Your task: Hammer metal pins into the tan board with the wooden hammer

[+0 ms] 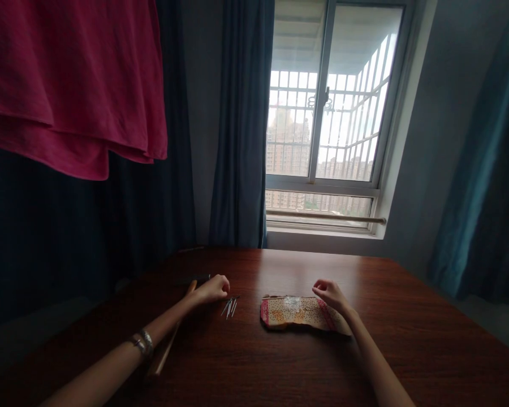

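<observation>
My left hand (212, 290) rests on the dark wooden table (280, 362) with its fingers curled, next to a small bunch of thin metal nails (230, 306). A hammer with a wooden handle (166, 349) lies under my left forearm, its dark head (195, 280) just behind the hand. My right hand (330, 294) hovers with fingers loosely curled over the right end of a flat spotted orange and pink piece (299, 314). A small clear wrapper (293, 301) lies on top of that piece. Bracelets sit on my left wrist (142, 342).
A window (322, 118) with a metal grille is straight ahead, flanked by dark blue curtains (241, 124). A red cloth (72, 85) hangs at the upper left. The table's far edge runs below the windowsill.
</observation>
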`<state>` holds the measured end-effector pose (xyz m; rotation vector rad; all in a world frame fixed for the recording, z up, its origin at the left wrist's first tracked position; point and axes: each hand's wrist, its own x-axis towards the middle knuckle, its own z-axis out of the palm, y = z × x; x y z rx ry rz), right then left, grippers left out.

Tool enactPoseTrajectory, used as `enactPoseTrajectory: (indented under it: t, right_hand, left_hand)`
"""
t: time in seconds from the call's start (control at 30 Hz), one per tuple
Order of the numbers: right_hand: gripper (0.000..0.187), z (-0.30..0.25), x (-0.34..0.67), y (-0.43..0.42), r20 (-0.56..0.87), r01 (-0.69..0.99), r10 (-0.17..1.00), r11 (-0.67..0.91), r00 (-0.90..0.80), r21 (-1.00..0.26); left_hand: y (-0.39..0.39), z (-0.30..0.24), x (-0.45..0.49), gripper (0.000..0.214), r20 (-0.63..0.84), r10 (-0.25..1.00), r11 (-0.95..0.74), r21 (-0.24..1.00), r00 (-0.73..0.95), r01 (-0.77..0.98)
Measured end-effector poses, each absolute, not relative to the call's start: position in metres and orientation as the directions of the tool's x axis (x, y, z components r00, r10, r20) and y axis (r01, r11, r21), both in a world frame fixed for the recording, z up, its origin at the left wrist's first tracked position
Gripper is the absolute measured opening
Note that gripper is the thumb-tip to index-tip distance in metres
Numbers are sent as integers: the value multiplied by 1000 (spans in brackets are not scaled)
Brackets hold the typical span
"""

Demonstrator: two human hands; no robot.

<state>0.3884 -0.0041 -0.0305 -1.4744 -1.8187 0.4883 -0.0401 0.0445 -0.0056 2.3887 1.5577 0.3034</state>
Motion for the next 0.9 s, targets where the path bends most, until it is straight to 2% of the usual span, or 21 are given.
enactPoseTrajectory:
  t: [0.4, 0.6, 0.67, 0.73, 0.8, 0.9]
  right_hand:
    - [17, -36, 389, -4, 276, 694, 957, 255, -84, -673]
    - [17, -38, 388, -3, 279, 706, 956, 257, -88, -660]
    - [18, -37, 388, -3, 278, 712, 956, 257, -89, -653]
    - [18, -36, 387, -4, 282, 717, 955, 261, -92, -647]
    - [18, -35, 385, -6, 291, 721, 952, 269, -98, -639]
    - [18, -34, 381, -8, 307, 727, 945, 288, -111, -623]
  left_hand:
    - [18, 9, -41, 13, -37, 903, -412, 214, 429, 886]
    - [18, -2, -39, 14, 37, 861, -508, 72, 507, 858]
    - [21, -4, -40, 13, 54, 860, -510, 61, 508, 858]
    - [24, -2, -38, 11, 86, 877, -479, 89, 472, 873]
    - [29, 2, -30, 9, 135, 889, -457, 171, 439, 873]
    - [34, 6, -1, 13, 223, 883, -470, 417, 414, 778]
